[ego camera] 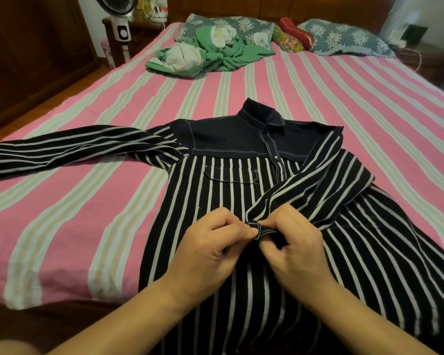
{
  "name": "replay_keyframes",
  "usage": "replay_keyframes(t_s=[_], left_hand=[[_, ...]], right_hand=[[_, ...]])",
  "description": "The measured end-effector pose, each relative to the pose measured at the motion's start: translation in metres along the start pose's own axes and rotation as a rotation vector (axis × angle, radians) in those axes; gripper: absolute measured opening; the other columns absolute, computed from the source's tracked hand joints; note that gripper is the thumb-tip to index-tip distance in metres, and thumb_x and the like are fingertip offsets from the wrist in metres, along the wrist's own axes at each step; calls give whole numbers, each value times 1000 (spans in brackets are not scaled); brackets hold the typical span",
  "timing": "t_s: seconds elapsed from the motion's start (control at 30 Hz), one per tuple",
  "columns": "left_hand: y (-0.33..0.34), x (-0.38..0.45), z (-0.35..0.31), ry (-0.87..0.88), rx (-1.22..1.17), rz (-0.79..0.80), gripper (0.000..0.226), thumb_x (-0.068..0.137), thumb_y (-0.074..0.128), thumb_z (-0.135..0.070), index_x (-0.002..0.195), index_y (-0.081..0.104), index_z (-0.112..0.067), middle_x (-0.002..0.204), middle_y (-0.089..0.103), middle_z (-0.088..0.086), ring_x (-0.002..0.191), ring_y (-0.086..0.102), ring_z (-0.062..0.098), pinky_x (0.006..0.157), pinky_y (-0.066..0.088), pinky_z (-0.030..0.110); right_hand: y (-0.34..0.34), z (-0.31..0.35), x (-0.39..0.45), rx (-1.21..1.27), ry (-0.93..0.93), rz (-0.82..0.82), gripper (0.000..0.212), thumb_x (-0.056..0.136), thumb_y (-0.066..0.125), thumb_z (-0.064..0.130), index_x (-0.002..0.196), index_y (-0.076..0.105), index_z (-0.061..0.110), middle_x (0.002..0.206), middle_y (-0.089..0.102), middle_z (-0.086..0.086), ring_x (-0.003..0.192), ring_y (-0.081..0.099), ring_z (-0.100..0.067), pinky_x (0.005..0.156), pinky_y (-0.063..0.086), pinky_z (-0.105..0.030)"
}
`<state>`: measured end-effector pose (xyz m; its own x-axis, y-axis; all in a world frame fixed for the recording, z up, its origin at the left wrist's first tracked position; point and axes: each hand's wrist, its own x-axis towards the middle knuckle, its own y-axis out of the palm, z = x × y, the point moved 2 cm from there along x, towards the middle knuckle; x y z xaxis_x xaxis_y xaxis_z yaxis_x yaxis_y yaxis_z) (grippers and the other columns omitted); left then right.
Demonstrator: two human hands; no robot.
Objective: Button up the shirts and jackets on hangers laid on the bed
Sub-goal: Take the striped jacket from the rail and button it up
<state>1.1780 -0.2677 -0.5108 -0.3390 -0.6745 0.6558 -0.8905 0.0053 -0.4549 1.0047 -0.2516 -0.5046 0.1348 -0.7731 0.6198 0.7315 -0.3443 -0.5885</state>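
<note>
A black shirt with white stripes and a dark navy yoke and collar (228, 190) lies face up on the bed, collar pointing away from me. Its placket looks closed from the collar down to the chest pocket. One sleeve stretches out to the left; the other is folded across the front. My left hand (210, 248) and my right hand (296, 242) meet over the shirt's middle, both pinching the dark stitched cuff (263, 230) at the end of the folded sleeve. No hanger is visible.
The bed has a pink and white striped sheet (87, 201). A crumpled green and white cloth (210, 51) lies near the patterned pillows (344, 37) at the head. A standing fan (118, 26) and dark wooden furniture stand at the far left.
</note>
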Motion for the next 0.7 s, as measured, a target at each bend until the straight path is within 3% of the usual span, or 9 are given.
replay_keyframes(t_s=[0.13,0.23,0.3,0.47,0.57,0.7], left_hand=[[0,3,2,3,-5,23,10,94,68,-5,99,76,-6,93,66,1,85,66,13,71,56,31],[1,5,2,1,-6,91,9,92,69,-2,98,73,-7,98,63,-2,91,64,11,79,53,24],[2,6,1,-64,-34,127,12,91,71,-5,100,71,-12,100,63,-7,96,63,12,84,50,22],[-2,14,2,-445,-187,178,12,96,67,-12,101,75,-20,93,72,-7,93,69,11,84,54,25],[-3,21,13,-751,-455,236,15,100,61,-14,96,74,-11,93,76,6,89,72,18,87,58,32],[0,21,25,-930,-719,218,25,105,53,-16,103,66,6,106,70,26,98,67,27,102,54,45]], right_hand=[[-1,-5,3,7,41,-9,15,80,71,-3,81,66,11,78,57,5,72,56,-10,62,46,-26],[-2,-10,4,-9,-2,-19,22,76,72,-16,84,69,4,82,59,0,76,60,-14,65,50,-30],[-3,-13,4,-23,-64,-5,19,77,70,-12,89,71,3,87,61,-1,80,61,-16,69,52,-32],[-5,-11,6,-15,-109,71,15,89,63,10,101,71,6,95,66,0,86,65,-12,73,55,-34],[-7,-9,9,-22,-167,91,17,96,62,14,110,69,9,102,63,0,88,64,-12,73,56,-30],[-12,-12,10,-113,-248,61,14,98,62,8,101,75,6,97,64,-5,83,62,-17,69,53,-32]])
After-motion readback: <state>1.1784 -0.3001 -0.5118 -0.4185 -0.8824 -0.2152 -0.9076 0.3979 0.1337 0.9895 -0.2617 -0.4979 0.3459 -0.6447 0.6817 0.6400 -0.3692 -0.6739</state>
